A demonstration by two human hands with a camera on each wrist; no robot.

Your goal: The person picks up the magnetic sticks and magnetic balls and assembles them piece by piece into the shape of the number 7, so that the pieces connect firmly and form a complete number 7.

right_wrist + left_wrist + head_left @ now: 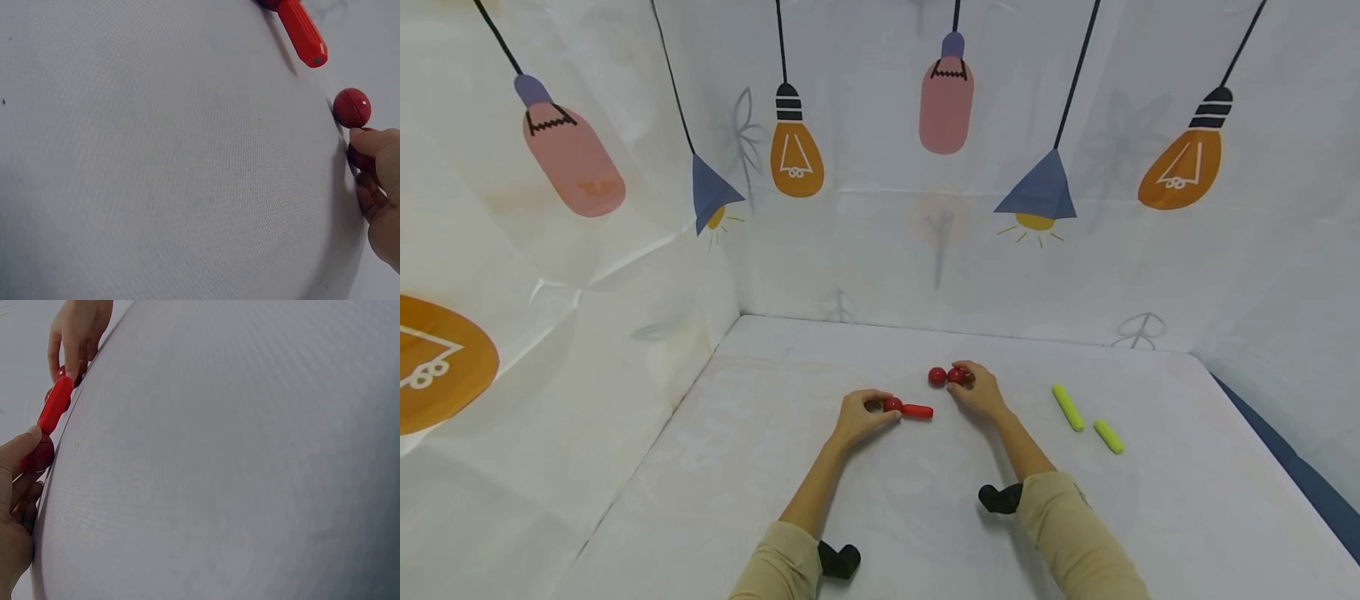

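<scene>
My left hand (859,417) pinches a red ball (892,404) between thumb and fingers. A short red rod (917,412) extends to the right from that ball, end to end with it. In the left wrist view the ball (40,455) shows under the thumb, with the rod (55,405) pointing away. Farther back and to the right, my right hand (979,392) pinches a second red ball (956,376), partly hidden by the fingers. Just left of it a third red ball (937,377) sits on the table, seemingly touching it; its seam shows in the right wrist view.
Two yellow-green rods, a longer one (1067,407) and a shorter one (1108,437), lie on the white table (1187,500) right of my right hand. A white sheet (865,258) printed with lamps hangs behind the table and along its left side.
</scene>
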